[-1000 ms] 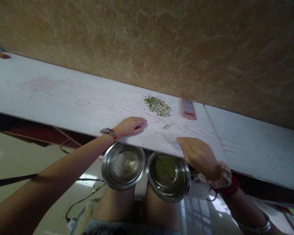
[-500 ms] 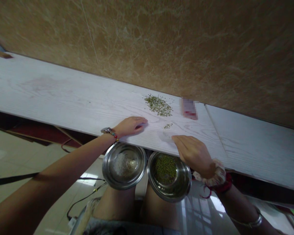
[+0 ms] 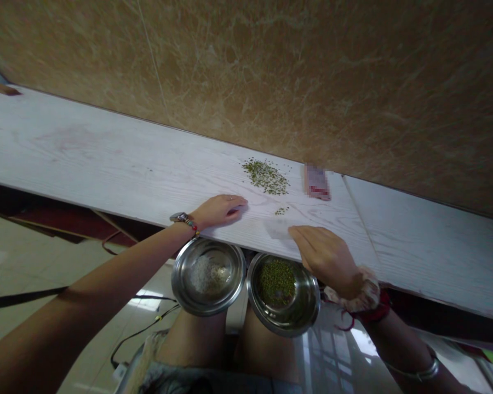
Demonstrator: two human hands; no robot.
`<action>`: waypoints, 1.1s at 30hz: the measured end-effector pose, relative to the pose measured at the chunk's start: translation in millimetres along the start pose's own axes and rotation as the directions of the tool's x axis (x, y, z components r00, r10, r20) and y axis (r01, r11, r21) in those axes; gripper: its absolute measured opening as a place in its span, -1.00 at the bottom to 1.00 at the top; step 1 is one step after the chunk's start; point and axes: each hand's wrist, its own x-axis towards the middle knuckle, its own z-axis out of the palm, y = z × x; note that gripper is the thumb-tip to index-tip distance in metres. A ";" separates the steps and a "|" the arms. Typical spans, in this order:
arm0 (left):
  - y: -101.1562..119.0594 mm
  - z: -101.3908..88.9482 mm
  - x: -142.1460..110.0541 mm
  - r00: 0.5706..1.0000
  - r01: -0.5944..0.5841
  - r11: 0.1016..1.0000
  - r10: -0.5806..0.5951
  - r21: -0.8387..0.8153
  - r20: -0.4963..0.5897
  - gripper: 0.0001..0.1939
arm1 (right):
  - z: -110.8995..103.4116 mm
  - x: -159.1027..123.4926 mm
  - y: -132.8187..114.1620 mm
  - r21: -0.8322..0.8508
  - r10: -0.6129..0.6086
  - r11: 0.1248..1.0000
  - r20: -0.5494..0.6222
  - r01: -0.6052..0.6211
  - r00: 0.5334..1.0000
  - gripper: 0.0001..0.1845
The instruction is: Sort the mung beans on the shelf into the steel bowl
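My right hand [image 3: 324, 254] is closed, its fingers pinching the edge of a thin, see-through card [image 3: 276, 229] held low over the white counter [image 3: 181, 164]. Just beyond the card lies a small cluster of green mung beans [image 3: 281, 210]. Farther back, a larger patch of mung beans [image 3: 266, 176] is spread near the wall. My left hand [image 3: 218, 211] rests on the counter with its fingers loosely stretched out, holding nothing. On my lap, below the counter's edge, a steel bowl [image 3: 314, 306] contains mung beans; the steel bowl [image 3: 176, 290] beside it contains small white grains.
A blurred-out flat item [image 3: 317, 181] lies right of the beans, against the brown marbled wall [image 3: 246, 71]. A brown object [image 3: 2, 88] sits at the counter's far left end. A black cable [image 3: 135, 338] runs down to the floor at the left.
The small white patch between the card and the small bean cluster no longer shows. The card has shifted slightly left; both hands stay almost in place.
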 end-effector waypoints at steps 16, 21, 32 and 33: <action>-0.9 1.7 -0.2 1.000 -0.008 1.000 0.008 -0.001 -0.008 -0.70 | -2.3 -17.1 4.6 0.048 0.037 0.998 -0.015 -0.036 0.999 -0.71; -1.2 1.5 0.2 1.000 -0.005 1.000 0.005 -0.014 -0.008 -0.70 | -8.1 -21.7 5.9 0.122 -0.064 0.991 0.044 0.058 0.997 -0.71; 0.6 -1.9 -0.7 0.995 -0.098 0.993 0.098 0.066 0.009 -0.69 | -45.0 -30.8 10.0 0.324 -0.032 0.946 0.057 0.012 0.998 -0.71; 1.2 -3.2 -0.8 0.993 -0.121 0.990 0.120 0.073 0.016 -0.69 | -44.6 -31.1 11.1 0.305 -0.026 0.952 0.045 0.011 0.999 -0.72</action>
